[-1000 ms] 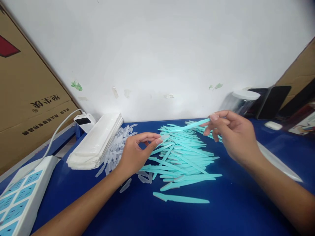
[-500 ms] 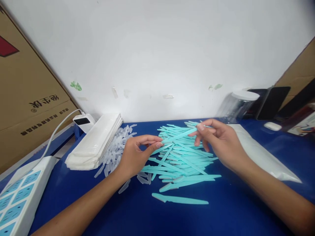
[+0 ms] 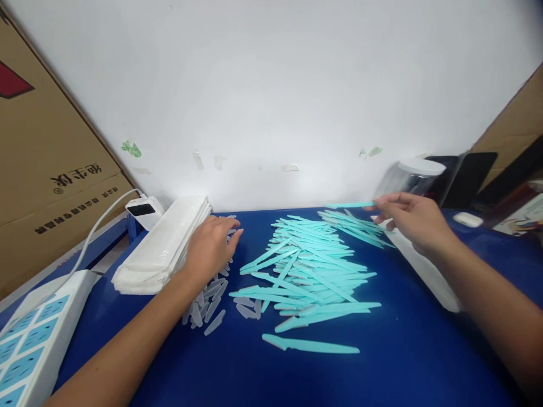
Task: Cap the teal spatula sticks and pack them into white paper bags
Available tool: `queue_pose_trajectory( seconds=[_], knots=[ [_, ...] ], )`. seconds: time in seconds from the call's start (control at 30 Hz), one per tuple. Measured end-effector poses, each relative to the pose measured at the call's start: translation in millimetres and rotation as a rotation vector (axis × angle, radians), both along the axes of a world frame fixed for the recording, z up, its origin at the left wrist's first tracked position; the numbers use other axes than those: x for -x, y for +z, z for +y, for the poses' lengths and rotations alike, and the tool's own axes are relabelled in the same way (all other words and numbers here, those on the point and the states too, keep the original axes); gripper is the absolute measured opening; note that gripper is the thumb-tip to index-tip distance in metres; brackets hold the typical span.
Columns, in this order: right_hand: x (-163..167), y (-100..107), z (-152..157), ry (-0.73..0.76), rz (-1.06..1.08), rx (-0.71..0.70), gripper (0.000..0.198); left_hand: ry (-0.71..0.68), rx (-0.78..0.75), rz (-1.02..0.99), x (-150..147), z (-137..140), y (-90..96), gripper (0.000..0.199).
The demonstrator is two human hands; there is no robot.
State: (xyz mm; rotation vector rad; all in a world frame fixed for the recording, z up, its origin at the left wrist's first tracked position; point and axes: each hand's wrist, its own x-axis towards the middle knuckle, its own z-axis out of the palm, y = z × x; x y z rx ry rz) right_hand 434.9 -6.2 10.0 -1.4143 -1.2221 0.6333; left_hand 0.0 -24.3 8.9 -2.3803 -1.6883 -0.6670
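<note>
My right hand (image 3: 407, 217) pinches a turquoise eyebrow razor (image 3: 350, 205) by its handle end, above a smaller fan of razors (image 3: 356, 228) near the wall. My left hand (image 3: 214, 243) hovers over the clear plastic blade caps (image 3: 212, 297); its thumb and fingers are apart, and I see nothing between them. A large heap of turquoise eyebrow razors (image 3: 314, 265) lies between the hands. One single razor (image 3: 311, 343) rests apart in front of the heap. Part of the caps is hidden beneath my left hand.
White plastic sleeves (image 3: 163, 243) are stacked left of the caps. Further left are a white charging device (image 3: 144, 210) and a power strip (image 3: 38, 333). A white pouch (image 3: 428, 271) lies under my right forearm. A lidded jar (image 3: 413, 178) and a phone (image 3: 470, 178) stand behind.
My right hand has moved right and toward the wall with the razor. My left hand has left the razor and moved left over the caps, its fingers opening.
</note>
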Motion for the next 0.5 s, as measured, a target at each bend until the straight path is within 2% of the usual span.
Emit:
queue_pose_trajectory(
  seconds=[0.13,0.3,0.4,0.5],
  knots=[
    [-10.8,-12.2,4.7,0.008,-0.153,0.053,0.025,0.066,0.093,0.094,12.0,9.1,-2.1,0.029],
    [-24.0,-19.4,8.1,-0.016,-0.461,0.032,0.017,0.108,0.128,0.112,19.0,12.2,1.3,0.031],
    [-24.9,-19.5,8.3,-0.021,-0.593,0.003,0.009,0.027,0.192,0.073,21.6,14.0,4.0,0.030],
    [-10.3,-18.5,5.1,0.003,-0.650,-0.047,0.015,-0.082,0.291,0.025,24.8,15.6,7.4,0.026]
  ],
)
